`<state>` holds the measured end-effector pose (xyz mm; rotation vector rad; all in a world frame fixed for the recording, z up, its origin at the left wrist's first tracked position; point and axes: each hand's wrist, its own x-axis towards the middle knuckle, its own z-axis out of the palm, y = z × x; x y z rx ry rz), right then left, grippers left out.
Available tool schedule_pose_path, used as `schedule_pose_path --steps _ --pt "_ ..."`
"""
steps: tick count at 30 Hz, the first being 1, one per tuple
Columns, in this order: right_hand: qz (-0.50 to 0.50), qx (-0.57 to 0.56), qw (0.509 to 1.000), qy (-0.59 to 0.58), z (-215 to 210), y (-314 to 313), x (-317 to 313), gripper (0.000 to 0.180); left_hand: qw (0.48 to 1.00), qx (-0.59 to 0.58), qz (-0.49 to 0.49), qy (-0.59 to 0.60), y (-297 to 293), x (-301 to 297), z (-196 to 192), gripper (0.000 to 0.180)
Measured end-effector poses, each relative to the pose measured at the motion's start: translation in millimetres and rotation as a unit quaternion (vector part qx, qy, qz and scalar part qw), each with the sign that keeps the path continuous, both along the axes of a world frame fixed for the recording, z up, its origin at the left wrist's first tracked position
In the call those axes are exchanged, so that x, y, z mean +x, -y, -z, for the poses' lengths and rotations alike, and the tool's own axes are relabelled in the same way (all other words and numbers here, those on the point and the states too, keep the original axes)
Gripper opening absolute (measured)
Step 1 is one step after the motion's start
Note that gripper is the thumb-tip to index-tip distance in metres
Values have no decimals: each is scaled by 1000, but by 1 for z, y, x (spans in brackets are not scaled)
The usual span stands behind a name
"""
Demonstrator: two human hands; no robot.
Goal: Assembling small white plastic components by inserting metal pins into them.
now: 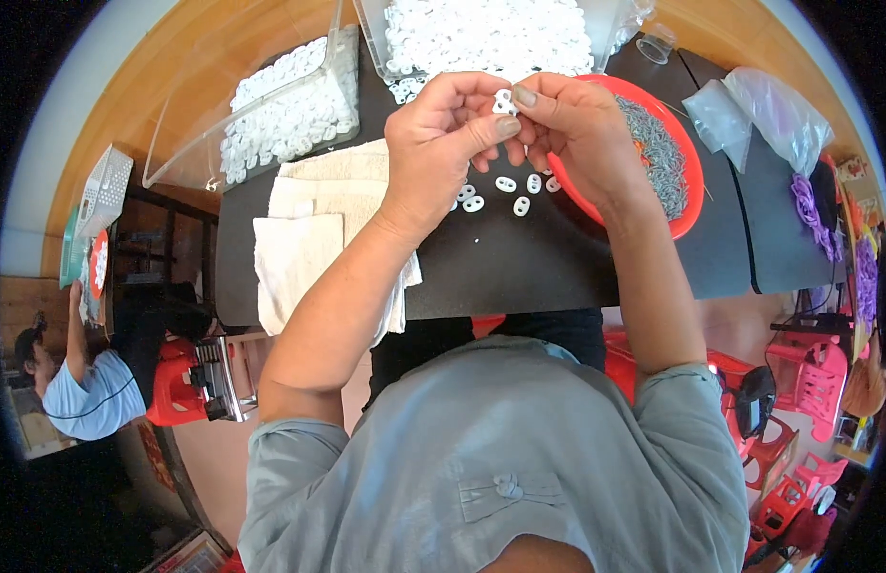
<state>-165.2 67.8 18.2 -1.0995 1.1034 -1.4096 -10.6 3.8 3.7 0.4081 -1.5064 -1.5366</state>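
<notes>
Above the far part of the dark table, my two hands meet at a small white two-hole plastic piece (503, 102). My left hand (438, 138) pinches it between thumb and fingers. My right hand (591, 129) is closed too, its thumb and fingertips against the piece's right side; whether a smaller part sits between them is hidden. Several loose white two-hole pieces (505, 184) lie on the table below my hands. Partly behind my right hand stands a red basin (693, 196) full of small grey screw-like parts (667, 172), with a few orange bits among them.
Clear plastic bins (161, 158) of white pieces stand at the far left and far middle. Folded cream cloths (299, 253) lie left of my arms. Plastic bags (772, 110) rest at the far right. Another person (99, 392) works at the left, near red stools (175, 387).
</notes>
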Motion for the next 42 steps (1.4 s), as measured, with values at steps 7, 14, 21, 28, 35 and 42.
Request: schedule_pose_path --steps 7,14,21,28,35,42 --pt "3 -3 1000 -7 -5 -3 4 21 999 -36 -1 0 -1 2 1 26" --pt "-31 14 999 33 -8 -7 7 19 999 -37 15 -2 -2 9 -1 25" --pt "-42 30 996 74 -10 -10 11 17 998 -37 33 -49 -5 9 -6 20" --pt "-30 24 996 82 -5 -11 15 18 995 -87 6 -48 -1 7 -1 21" --pt "48 13 998 24 -8 -4 17 16 999 -41 -6 -19 6 7 -2 23" --pt "107 -46 960 -254 -88 34 54 20 986 13 -163 43 43 19 -6 16"
